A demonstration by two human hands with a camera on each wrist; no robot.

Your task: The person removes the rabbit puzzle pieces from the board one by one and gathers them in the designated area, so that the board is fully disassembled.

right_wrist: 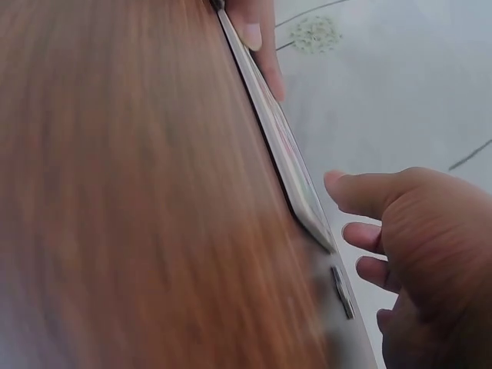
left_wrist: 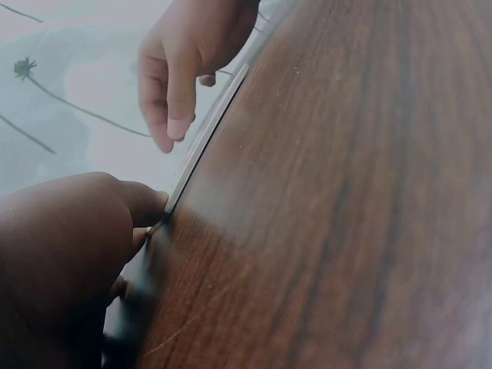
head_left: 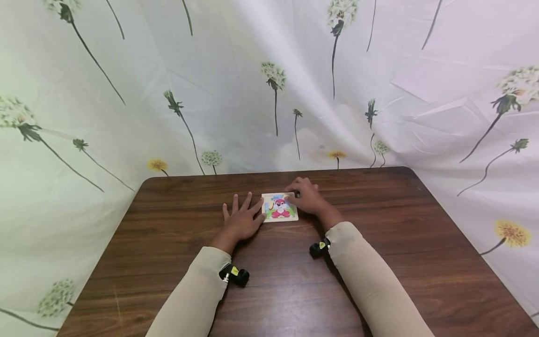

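Note:
A small flat picture puzzle (head_left: 280, 208) with a pink-and-white cartoon animal lies near the far side of the table. My left hand (head_left: 242, 222) rests beside it with fingers spread, the thumb and index fingertip at its left edge. Over its upper right corner hovers my right hand (head_left: 309, 199), fingers bent and thumb above the picture. Nothing shows between those fingers in the right wrist view, where the puzzle (right_wrist: 280, 146) appears edge-on. A small thin piece (right_wrist: 343, 292) lies on the table just off the puzzle's near corner there, below the right fingers.
The brown wood-grain table (head_left: 278, 281) runs back to a pale curtain (head_left: 236, 93) printed with dandelions. Both forearms in light sleeves reach across the table, each with a black wrist camera (head_left: 240, 277) strapped on.

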